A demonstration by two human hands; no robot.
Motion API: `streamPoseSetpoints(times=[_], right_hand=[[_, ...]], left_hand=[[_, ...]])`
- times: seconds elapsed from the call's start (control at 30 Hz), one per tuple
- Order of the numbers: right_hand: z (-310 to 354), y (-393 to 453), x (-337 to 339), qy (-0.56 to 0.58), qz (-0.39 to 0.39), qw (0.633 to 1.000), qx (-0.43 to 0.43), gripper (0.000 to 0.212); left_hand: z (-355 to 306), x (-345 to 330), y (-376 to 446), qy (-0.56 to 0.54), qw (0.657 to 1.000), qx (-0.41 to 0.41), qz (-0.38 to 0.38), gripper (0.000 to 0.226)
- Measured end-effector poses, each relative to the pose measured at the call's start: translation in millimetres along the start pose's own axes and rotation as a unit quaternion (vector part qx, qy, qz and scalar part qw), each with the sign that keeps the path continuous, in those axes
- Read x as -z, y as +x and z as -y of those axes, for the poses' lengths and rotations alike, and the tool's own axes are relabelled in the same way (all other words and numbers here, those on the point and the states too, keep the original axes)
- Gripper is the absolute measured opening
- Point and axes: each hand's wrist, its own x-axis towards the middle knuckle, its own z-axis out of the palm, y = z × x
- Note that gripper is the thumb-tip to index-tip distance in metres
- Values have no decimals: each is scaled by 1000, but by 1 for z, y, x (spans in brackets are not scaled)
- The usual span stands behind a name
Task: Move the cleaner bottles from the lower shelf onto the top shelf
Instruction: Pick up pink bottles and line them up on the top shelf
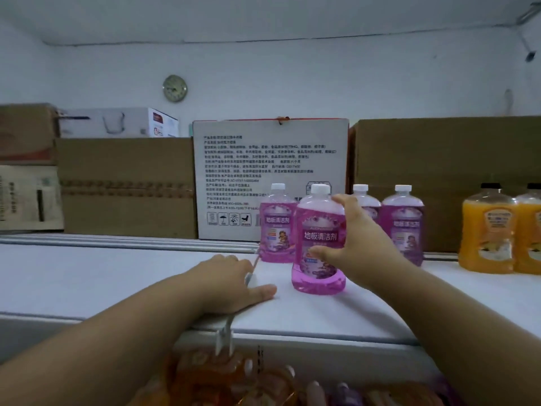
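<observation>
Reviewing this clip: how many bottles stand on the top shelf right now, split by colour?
Purple cleaner bottles with white caps: 4, at (gripped by the right hand)
Orange bottles with dark caps: 2, at and, the second cut by the frame edge
Total: 6

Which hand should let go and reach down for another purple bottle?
Probably the left hand: it rests flat at the top shelf edge, holding nothing, nearer the bottles below. The right hand grips the purple cleaner bottle.
</observation>
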Motion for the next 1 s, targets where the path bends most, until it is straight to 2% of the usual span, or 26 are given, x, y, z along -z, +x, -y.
streamPoseSetpoints(times=[0.17,0.27,0.5,0.73,1.0], right_hand=[[31,11,-34,-73,-33,997,-3,96],[38,21,-45,-104,-40,993,-26,97],[46,36,-66,-83,-33,994,-60,101],[45,42,-73,-105,-37,992,-58,103],[45,41,-78,-141,-35,987,-66,106]], left_hand=[[2,-6,1,4,1000,-15,-19,86],[6,-7,3,-3,999,-22,-30,75],[5,-15,3,-1,998,-23,-52,97],[5,-16,3,-7,998,-20,-56,91],[4,-14,2,-7,999,-18,-51,93]])
